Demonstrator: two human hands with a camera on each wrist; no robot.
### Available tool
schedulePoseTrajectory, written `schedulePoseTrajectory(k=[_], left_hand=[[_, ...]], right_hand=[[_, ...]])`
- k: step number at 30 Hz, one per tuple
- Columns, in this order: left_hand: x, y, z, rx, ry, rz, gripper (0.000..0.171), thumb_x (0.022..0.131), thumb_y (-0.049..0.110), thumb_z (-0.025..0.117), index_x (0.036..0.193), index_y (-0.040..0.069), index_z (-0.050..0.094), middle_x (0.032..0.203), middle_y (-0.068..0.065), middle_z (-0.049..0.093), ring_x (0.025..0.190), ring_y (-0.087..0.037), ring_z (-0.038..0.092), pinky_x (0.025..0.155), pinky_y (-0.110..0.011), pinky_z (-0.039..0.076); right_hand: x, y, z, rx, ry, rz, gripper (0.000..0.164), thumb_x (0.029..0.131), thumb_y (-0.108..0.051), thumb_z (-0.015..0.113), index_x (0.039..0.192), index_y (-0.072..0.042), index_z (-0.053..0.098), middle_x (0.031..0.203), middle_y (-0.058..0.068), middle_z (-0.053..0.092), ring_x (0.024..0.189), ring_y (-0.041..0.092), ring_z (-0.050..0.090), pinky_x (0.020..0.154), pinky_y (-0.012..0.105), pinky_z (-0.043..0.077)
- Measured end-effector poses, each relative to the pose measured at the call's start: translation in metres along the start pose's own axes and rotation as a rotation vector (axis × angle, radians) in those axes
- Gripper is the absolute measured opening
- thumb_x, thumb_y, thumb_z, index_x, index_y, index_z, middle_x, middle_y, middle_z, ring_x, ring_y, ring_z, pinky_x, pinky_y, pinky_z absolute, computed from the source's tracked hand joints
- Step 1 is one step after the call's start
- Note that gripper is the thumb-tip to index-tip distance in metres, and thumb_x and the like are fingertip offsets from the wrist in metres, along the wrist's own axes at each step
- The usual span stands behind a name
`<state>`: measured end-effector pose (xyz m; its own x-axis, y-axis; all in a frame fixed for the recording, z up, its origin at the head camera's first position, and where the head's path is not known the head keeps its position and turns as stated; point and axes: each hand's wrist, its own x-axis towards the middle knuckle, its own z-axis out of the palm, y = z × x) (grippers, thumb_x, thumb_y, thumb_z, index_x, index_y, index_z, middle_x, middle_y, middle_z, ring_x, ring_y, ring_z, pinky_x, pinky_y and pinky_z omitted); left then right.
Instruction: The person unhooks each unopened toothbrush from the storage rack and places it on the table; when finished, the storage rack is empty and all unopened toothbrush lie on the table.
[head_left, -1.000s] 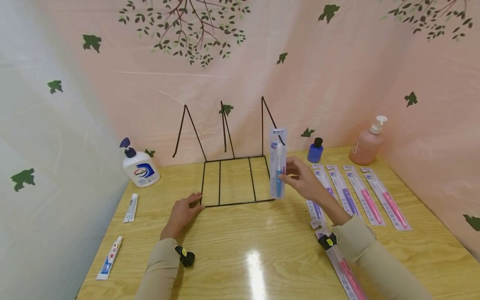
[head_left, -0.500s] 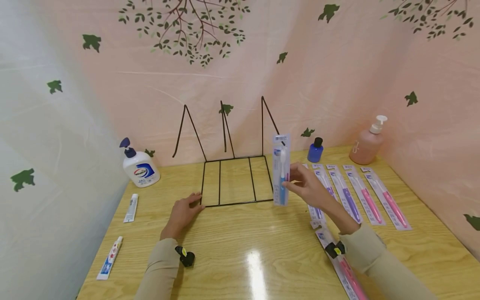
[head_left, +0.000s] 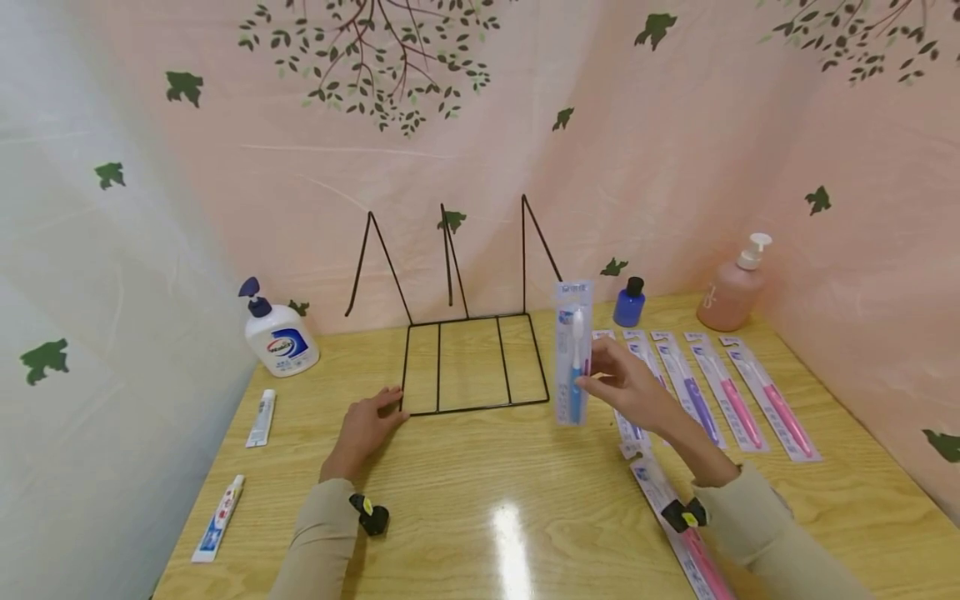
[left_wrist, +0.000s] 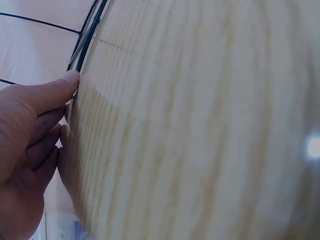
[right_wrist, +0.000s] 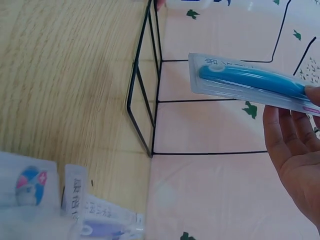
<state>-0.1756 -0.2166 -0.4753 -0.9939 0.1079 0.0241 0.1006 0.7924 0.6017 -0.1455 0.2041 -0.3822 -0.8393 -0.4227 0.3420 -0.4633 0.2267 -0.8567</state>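
Observation:
My right hand [head_left: 626, 387] pinches a packaged blue toothbrush [head_left: 573, 354] by its right edge and holds it upright, just right of the black wire rack [head_left: 472, 408]. In the right wrist view, the pack's blue handle [right_wrist: 255, 80] shows through clear plastic, with the thumb on it. The pack's top covers the end of the rack's right hook [head_left: 542, 237]. At the rack's front left corner, my left hand [head_left: 369, 429] grips the wire between thumb and fingers. Its thumb [left_wrist: 60, 90] lies against the wire in the left wrist view; the fingertips are partly hidden.
Several packaged toothbrushes [head_left: 780, 402] lie in a row at right, with a pink one [head_left: 675, 517] nearer the front. Behind stand a blue bottle [head_left: 628, 307] and a pink pump bottle [head_left: 731, 292]. At left are a white pump bottle [head_left: 281, 340] and two tubes [head_left: 261, 418].
My right hand has drawn the packaged blue toothbrush right and toward me, away from the rack's right hook arm. The left hand and the rack have stayed where they were.

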Motion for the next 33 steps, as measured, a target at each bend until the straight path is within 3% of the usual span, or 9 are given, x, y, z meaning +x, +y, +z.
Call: schedulePoseTrajectory(k=[8,15,23,33], left_hand=[[0.0,-0.001,0.0,0.003,0.005,0.022,0.048,0.089,0.025,0.068,0.133,0.007,0.057,0.14,-0.01,0.051,0.134,-0.034,0.042,0.11,-0.054,0.033],[-0.001,-0.001,0.0,0.013,0.002,0.014,0.048,0.09,0.025,0.067,0.133,0.007,0.057,0.141,-0.011,0.051,0.134,-0.035,0.042,0.111,-0.055,0.031],[-0.001,-0.001,0.0,0.016,0.005,0.018,0.048,0.089,0.025,0.067,0.133,0.006,0.057,0.14,-0.011,0.051,0.134,-0.035,0.042,0.11,-0.055,0.032],[0.0,0.0,-0.001,0.009,0.012,0.028,0.048,0.089,0.024,0.068,0.131,0.005,0.058,0.138,-0.011,0.053,0.133,-0.034,0.044,0.11,-0.053,0.034]], right_hand=[[-0.023,0.003,-0.02,-0.057,0.018,0.041,0.022,0.094,-0.002,0.057,0.115,-0.001,0.049,0.099,0.007,0.056,0.092,0.007,0.062,0.075,0.023,0.054],[-0.049,0.001,-0.047,-0.17,0.033,0.119,0.024,0.093,-0.007,0.059,0.116,-0.004,0.05,0.102,0.0,0.056,0.093,0.003,0.06,0.076,0.02,0.054],[-0.086,0.0,-0.079,-0.224,-0.019,0.196,0.028,0.094,-0.003,0.056,0.121,-0.004,0.049,0.107,-0.005,0.055,0.094,-0.002,0.057,0.073,0.022,0.054],[-0.138,0.011,-0.112,-0.093,-0.108,0.335,0.029,0.097,-0.002,0.05,0.124,0.006,0.043,0.109,-0.009,0.057,0.097,0.001,0.062,0.072,0.028,0.058]])
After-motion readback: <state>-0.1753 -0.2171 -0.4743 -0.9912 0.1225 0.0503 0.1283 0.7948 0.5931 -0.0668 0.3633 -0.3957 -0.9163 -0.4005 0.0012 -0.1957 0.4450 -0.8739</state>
